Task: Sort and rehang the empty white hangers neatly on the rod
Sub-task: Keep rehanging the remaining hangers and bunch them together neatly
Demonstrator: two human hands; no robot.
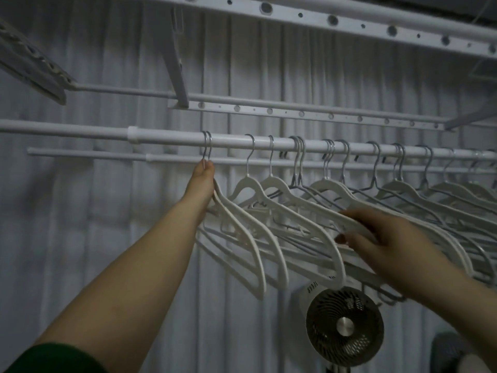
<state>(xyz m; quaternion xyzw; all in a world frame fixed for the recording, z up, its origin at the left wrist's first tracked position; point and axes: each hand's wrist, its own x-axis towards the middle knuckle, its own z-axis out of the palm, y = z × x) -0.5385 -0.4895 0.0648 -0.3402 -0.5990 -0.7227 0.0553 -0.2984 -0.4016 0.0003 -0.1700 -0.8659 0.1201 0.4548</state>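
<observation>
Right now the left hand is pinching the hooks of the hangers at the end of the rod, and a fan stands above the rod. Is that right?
Almost. The head view shows the fan below the rod, not above it. The left hand is pinching the hooks of the end hangers.

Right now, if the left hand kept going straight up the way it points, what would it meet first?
The left hand pinches the pair of hooks just under the rod. Going on upward, it would probably meet that rod first, though depth is hard to judge.
</observation>
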